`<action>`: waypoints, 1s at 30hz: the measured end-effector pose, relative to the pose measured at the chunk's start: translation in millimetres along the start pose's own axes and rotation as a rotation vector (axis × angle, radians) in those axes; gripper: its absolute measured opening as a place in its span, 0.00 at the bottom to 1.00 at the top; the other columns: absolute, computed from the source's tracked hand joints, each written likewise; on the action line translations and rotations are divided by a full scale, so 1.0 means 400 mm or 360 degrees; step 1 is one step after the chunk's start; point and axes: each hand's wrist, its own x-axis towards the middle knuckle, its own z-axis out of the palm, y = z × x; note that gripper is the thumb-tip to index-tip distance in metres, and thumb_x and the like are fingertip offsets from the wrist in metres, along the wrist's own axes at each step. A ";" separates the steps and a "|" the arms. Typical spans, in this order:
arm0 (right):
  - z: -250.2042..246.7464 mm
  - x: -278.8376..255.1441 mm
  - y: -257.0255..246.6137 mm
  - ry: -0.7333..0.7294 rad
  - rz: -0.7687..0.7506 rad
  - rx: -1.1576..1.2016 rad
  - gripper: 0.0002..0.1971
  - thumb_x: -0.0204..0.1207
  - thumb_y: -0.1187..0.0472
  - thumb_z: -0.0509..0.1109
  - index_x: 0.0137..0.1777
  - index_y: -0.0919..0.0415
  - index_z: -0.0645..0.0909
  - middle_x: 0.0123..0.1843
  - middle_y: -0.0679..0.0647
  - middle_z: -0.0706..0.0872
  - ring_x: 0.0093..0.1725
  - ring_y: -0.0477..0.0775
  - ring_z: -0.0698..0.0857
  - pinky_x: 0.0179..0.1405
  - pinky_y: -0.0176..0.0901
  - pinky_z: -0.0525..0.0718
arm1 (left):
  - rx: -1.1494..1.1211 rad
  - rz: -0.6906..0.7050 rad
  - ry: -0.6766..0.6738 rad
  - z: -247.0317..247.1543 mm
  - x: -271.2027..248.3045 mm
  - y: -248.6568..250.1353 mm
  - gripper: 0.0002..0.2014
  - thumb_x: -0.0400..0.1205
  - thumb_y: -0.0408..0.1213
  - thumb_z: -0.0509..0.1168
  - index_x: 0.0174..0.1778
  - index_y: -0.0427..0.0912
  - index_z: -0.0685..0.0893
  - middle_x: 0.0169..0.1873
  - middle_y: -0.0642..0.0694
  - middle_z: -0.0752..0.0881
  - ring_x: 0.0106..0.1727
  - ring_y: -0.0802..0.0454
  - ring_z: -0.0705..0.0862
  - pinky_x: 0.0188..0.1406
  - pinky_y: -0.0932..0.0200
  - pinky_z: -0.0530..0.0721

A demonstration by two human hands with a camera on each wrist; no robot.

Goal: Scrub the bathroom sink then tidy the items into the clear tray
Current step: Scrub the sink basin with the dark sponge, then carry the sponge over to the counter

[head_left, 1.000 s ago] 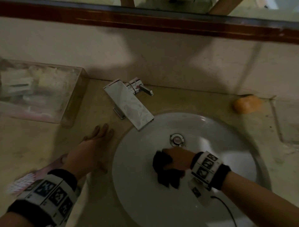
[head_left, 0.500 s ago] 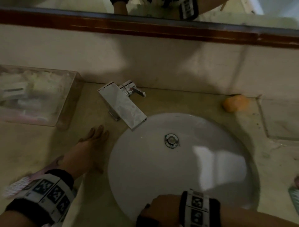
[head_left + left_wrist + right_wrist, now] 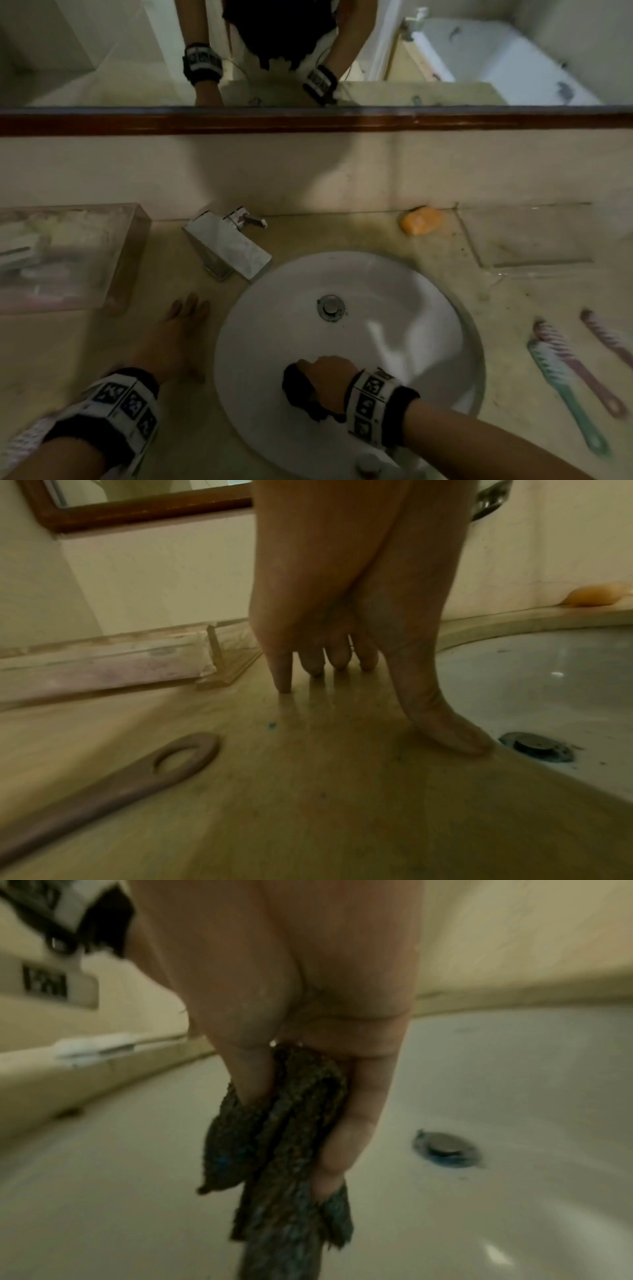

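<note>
Right hand (image 3: 325, 378) clutching dark scrubbing cloth (image 3: 281, 1150) inside round white sink (image 3: 274, 342) | left hand (image 3: 171, 335) flat, fingers straight, on beige counter (image 3: 171, 274)

Our left hand (image 3: 173, 337) lies flat, fingers (image 3: 284, 669) straight and close together, tips pressed down — thumb splayed to the side. Our right hand (image 3: 325, 378) reaches forward with its fingers (image 3: 356, 1123) curled, gripping a dark, coarse scrubbing pad (image 3: 284, 1150) — both wrists banded.
</note>
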 end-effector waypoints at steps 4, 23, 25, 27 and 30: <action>-0.029 -0.103 0.015 0.0304 0.0023 -0.0221 0.24 0.82 0.58 0.61 0.76 0.62 0.63 0.66 0.68 0.79 0.64 0.69 0.80 0.63 0.58 0.78 | 0.0054 -0.0066 0.0122 -0.010 -0.040 0.045 0.47 0.78 0.49 0.68 0.84 0.45 0.43 0.84 0.43 0.41 0.85 0.44 0.45 0.84 0.48 0.55; -0.071 -0.352 0.097 0.1921 -0.0305 0.0167 0.13 0.71 0.51 0.61 0.54 0.45 0.80 0.54 0.43 0.77 0.50 0.41 0.77 0.45 0.26 0.75 | -0.2191 0.0545 0.0033 -0.088 -0.215 0.456 0.17 0.76 0.23 0.70 0.60 0.39 0.79 0.48 0.40 0.87 0.47 0.43 0.88 0.36 0.57 0.91; -0.074 -0.355 0.141 0.1803 -0.0395 0.0224 0.16 0.73 0.54 0.65 0.60 0.43 0.79 0.61 0.43 0.75 0.58 0.43 0.79 0.53 0.29 0.79 | -0.2213 0.0527 0.0160 -0.099 -0.203 0.490 0.20 0.76 0.20 0.70 0.62 0.39 0.78 0.48 0.39 0.86 0.50 0.38 0.86 0.41 0.52 0.89; -0.085 -0.372 0.194 0.1739 -0.0439 0.0347 0.19 0.74 0.53 0.65 0.65 0.45 0.78 0.65 0.39 0.71 0.65 0.40 0.74 0.65 0.26 0.73 | -0.2244 0.0516 0.0193 -0.114 -0.194 0.534 0.20 0.76 0.20 0.70 0.61 0.40 0.77 0.49 0.39 0.85 0.54 0.35 0.85 0.46 0.49 0.87; -0.121 -0.417 0.278 0.1785 -0.0340 0.0540 0.24 0.71 0.51 0.61 0.69 0.47 0.75 0.66 0.39 0.66 0.63 0.37 0.71 0.65 0.25 0.70 | -0.2241 0.0550 0.0260 -0.134 -0.182 0.612 0.19 0.76 0.22 0.69 0.61 0.40 0.77 0.46 0.42 0.85 0.53 0.36 0.84 0.44 0.51 0.87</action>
